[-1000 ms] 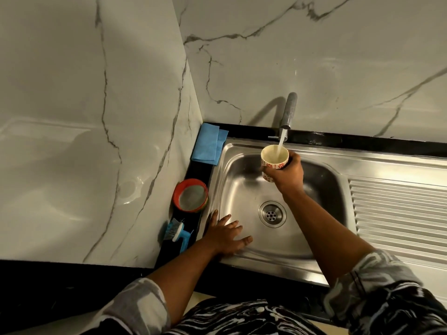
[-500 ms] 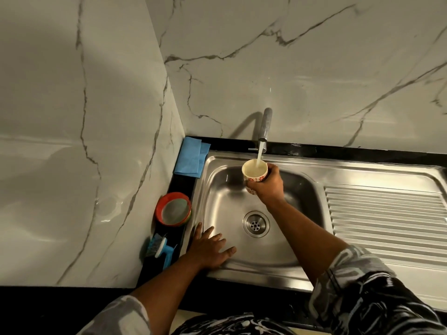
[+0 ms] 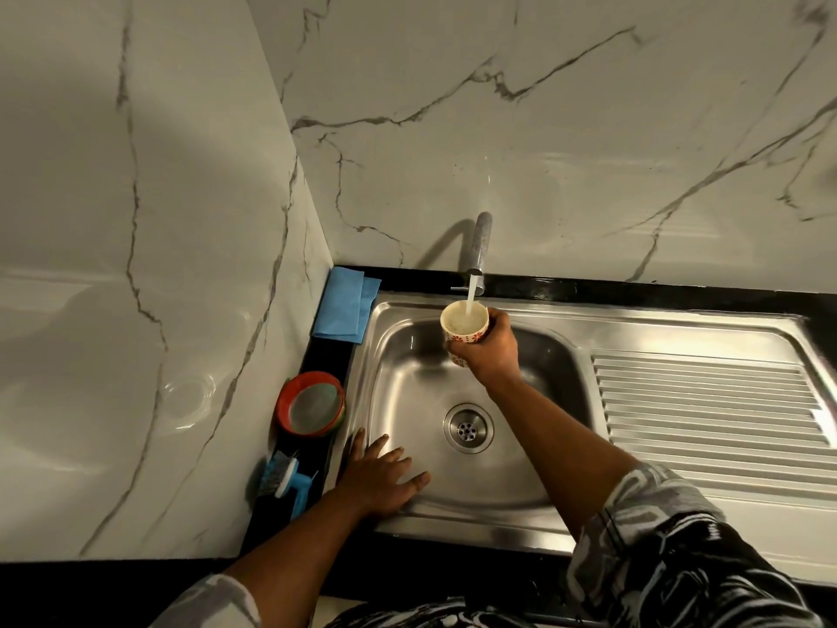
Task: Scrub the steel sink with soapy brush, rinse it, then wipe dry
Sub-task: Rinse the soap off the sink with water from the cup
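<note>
The steel sink (image 3: pixel 407 387) lies below me, its drain (image 3: pixel 468 429) in the middle of the basin. My right hand (image 3: pixel 491 351) grips a small cup (image 3: pixel 464 324) with red flowers under the tap (image 3: pixel 478 251), and water runs into it. My left hand (image 3: pixel 380 475) rests flat with spread fingers on the sink's front left corner. A blue scrub brush (image 3: pixel 285 480) lies on the black counter strip left of the sink. A folded blue cloth (image 3: pixel 344 305) sits at the back left corner.
A round red-rimmed container (image 3: pixel 311 403) stands on the black strip between cloth and brush. The ribbed steel drainboard (image 3: pixel 706 410) stretches to the right of the basin. Marble walls close in at the left and back.
The view has shifted, so the sink sits lower and more to the left in frame. Both hands keep their places; water keeps running into the cup.
</note>
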The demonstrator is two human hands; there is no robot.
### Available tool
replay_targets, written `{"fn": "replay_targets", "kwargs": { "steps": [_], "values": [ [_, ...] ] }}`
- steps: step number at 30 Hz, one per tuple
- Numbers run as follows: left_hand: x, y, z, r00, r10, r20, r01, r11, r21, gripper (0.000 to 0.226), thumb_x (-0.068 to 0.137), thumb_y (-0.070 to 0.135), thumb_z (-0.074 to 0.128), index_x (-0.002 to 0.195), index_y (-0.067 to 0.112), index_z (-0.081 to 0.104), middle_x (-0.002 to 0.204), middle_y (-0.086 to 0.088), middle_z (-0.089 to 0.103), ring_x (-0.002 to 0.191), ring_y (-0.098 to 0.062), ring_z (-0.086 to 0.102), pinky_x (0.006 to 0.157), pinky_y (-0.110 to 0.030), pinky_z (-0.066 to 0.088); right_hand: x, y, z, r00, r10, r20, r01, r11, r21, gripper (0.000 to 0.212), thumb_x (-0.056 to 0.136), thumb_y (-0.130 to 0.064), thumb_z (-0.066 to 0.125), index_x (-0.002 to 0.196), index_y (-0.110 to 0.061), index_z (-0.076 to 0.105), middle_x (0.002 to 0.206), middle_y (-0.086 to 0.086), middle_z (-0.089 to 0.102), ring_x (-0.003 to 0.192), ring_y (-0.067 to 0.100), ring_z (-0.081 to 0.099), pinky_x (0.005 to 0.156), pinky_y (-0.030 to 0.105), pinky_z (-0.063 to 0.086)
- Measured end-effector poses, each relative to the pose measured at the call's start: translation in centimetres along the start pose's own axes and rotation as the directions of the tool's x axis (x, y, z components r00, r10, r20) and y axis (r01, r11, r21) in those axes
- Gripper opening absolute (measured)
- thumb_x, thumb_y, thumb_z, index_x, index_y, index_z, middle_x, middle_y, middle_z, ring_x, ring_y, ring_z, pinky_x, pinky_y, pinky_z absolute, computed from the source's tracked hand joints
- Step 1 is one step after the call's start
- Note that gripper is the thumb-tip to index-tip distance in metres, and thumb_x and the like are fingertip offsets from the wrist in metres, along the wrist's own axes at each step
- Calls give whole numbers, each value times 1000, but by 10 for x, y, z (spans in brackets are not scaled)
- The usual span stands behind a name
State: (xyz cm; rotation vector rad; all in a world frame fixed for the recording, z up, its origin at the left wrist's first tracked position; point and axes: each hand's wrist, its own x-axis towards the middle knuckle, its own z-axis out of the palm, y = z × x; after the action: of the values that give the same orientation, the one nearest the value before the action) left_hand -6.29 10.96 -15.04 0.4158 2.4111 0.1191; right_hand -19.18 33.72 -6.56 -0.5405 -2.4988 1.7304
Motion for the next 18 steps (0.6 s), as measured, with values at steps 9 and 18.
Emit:
{"fn": "replay_targets", "kwargs": {
  "steps": [9,18],
  "values": [
    [-5,2,-4,999,-41,17,41,999,-31,86,97,84,12,163,35,36,175,8,23,164,-21,-2,118,-60,-30,5,-1,1,1000,-10,17,10,999,38,98,54,-31,101,137,-24,48,125,-5,62,114,18,61,97,38,55],
    [-9,1,-6,1000,-22,-20,22,1000,-3,85,100,80,15,167,30,28,177,6,14,164,-18,-8,121,-58,-27,4,-3,-1,998,-50,32,47,995,89,93,55,-28,100,133,-25,50,121,-8,63,110,14,63,98,40,56]
  ]
}}
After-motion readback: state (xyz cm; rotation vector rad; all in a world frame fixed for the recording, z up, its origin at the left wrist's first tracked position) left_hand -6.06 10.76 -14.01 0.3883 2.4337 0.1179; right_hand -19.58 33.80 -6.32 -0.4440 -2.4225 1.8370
